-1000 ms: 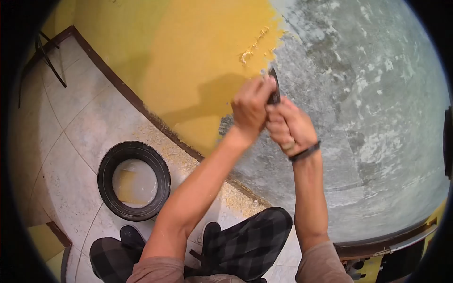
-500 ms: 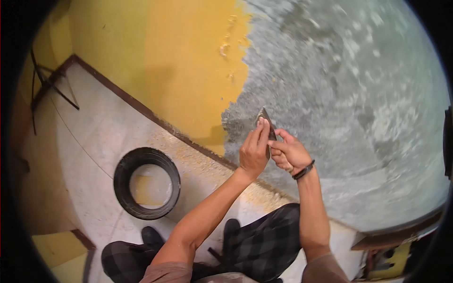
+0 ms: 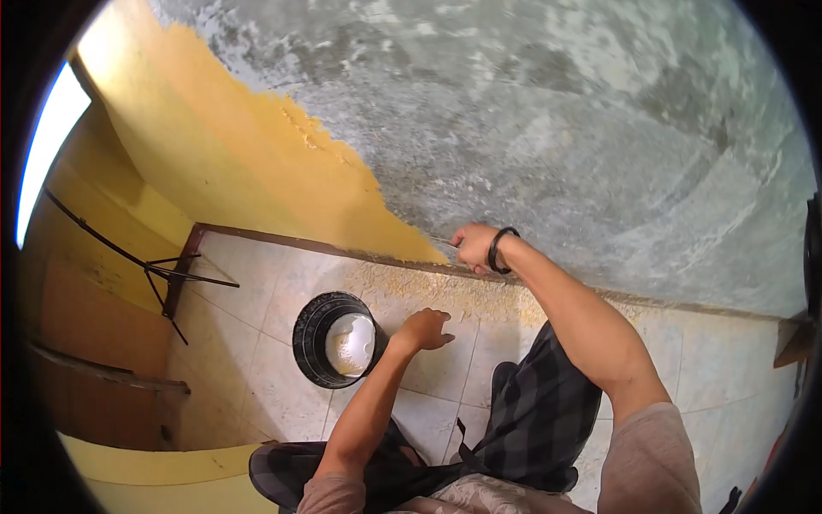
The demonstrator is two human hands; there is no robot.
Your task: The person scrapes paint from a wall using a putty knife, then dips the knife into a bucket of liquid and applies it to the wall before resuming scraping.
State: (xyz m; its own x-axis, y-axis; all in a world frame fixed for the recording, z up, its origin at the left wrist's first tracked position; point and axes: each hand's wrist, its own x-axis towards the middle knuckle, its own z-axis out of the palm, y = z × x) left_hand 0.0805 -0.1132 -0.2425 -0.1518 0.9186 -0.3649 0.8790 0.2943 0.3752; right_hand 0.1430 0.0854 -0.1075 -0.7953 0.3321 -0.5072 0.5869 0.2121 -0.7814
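My right hand (image 3: pixel 481 248), with a dark bracelet at the wrist, is closed round a scraper (image 3: pixel 442 242). Only a thin sliver of the scraper shows, held against the wall low down where yellow paint (image 3: pixel 282 180) meets the bare grey wall (image 3: pixel 565 163). Holding nothing, my left hand (image 3: pixel 423 330) hangs above the floor with its fingers apart. It is just right of a black bucket (image 3: pixel 310 347), which has something whitish with yellow bits in the bottom.
Yellow and pale flakes (image 3: pixel 462 295) lie along the foot of the wall on the tiled floor (image 3: pixel 278 377). A black metal stand (image 3: pixel 154 267) is at the left corner. My bent knees in dark checked cloth (image 3: pixel 548 394) are below my hands.
My left hand has let go of the scraper and dropped toward the bucket. My right hand has brought the scraper down to the paint's lower edge. The view has turned.
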